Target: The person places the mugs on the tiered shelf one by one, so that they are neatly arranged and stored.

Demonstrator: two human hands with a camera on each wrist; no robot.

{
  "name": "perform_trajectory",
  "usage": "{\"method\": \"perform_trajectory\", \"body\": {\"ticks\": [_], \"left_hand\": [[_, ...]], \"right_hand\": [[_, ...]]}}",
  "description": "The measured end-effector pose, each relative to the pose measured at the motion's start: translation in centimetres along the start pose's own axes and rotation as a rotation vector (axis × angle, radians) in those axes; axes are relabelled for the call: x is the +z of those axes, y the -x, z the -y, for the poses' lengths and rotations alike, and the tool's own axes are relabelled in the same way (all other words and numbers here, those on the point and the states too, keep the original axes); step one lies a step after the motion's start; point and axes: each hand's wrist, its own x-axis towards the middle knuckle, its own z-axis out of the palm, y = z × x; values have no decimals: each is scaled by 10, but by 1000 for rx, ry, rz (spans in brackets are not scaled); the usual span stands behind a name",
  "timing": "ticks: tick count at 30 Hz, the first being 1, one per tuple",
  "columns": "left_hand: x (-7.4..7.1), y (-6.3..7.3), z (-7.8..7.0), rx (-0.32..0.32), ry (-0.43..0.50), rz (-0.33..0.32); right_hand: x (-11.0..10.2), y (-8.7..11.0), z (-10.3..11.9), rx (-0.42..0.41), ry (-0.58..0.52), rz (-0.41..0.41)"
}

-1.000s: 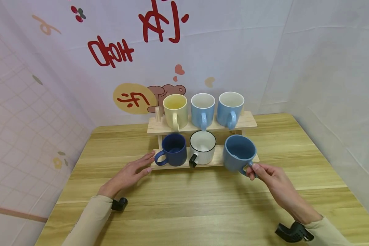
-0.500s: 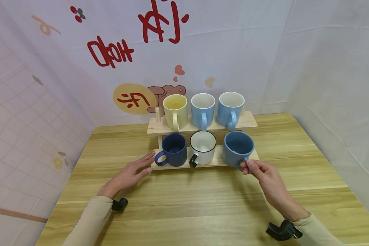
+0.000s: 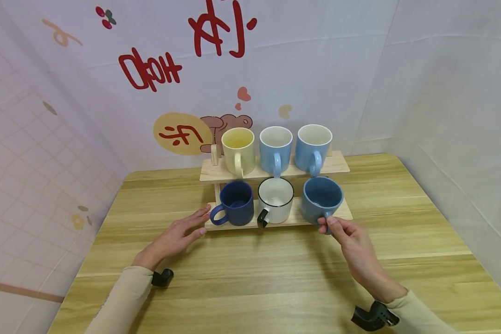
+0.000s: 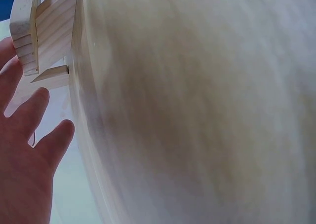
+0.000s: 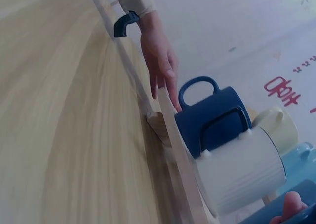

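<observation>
My right hand (image 3: 356,250) pinches the handle of a grey-blue mug (image 3: 313,209), which stands upright over the right end of the lower shelf (image 3: 296,218). In the right wrist view only the fingertips (image 5: 292,204) show, low at the right edge. My left hand (image 3: 173,240) has its fingers extended at the shelf's left end, beside a navy mug (image 3: 239,213). The left wrist view shows those fingers spread at the wooden rack's end (image 4: 54,29). Between the navy and grey-blue mugs stands a white mug (image 3: 277,212) with a black rim and black handle.
On the upper shelf (image 3: 252,172) stand a pale yellow mug (image 3: 246,160) and two light blue mugs, one in the middle (image 3: 267,155) and one at the right (image 3: 304,155). Behind the wooden table (image 3: 250,287) hangs a printed white cloth (image 3: 338,69).
My right hand has moved left and slightly forward with the grey-blue mug, bringing it nearer the white mug and turning its handle more toward the front. The left hand stays put.
</observation>
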Motion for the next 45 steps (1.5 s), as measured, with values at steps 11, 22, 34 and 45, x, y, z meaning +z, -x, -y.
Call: {"method": "perform_trajectory", "body": {"ticks": [11, 22, 34, 45], "left_hand": [[0, 0, -1, 4, -2, -4], [0, 1, -1, 1, 3, 2], [-2, 4, -2, -7, 8, 6], [-1, 5, -3, -14, 5, 4]], "right_hand": [[14, 2, 5, 37, 18, 24], [24, -2, 8, 59, 15, 78], [36, -5, 8, 41, 1, 111], [39, -8, 7, 60, 0, 124]]}}
